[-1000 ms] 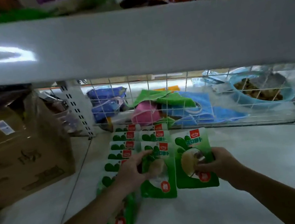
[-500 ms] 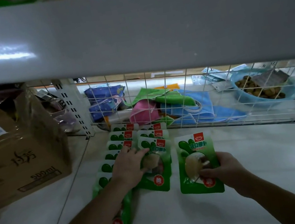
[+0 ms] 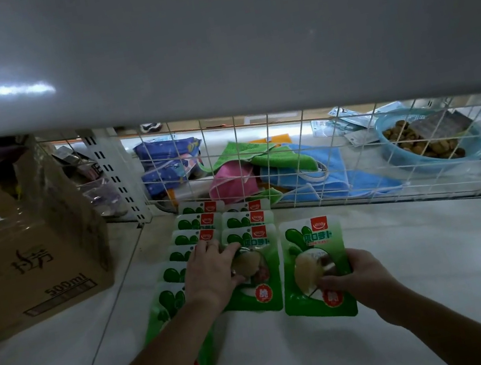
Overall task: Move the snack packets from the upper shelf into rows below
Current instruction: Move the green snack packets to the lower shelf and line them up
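Observation:
Green-and-white snack packets lie in overlapping rows on the white lower shelf (image 3: 444,291). The left row (image 3: 191,239) holds several packets, the middle row (image 3: 248,222) runs beside it. My left hand (image 3: 213,274) rests flat on the front packet of the middle row (image 3: 263,294), fingers spread over its window. A single packet (image 3: 311,244) starts a third row to the right. My right hand (image 3: 358,277) holds that packet at its lower right, thumb on its face. The upper shelf's front panel (image 3: 208,43) fills the top of the view and hides whatever lies on it.
A brown cardboard box (image 3: 20,253) stands at the left on the same level. A white wire grid (image 3: 308,154) closes the back; behind it lie coloured cloths (image 3: 278,166), a blue bag (image 3: 165,163) and a blue basket of brown pieces (image 3: 427,136).
The view has tilted down, so the upper shelf's goods have dropped out of sight. My right hand has slid the single packet a little to the right; my left hand stays on the middle row.

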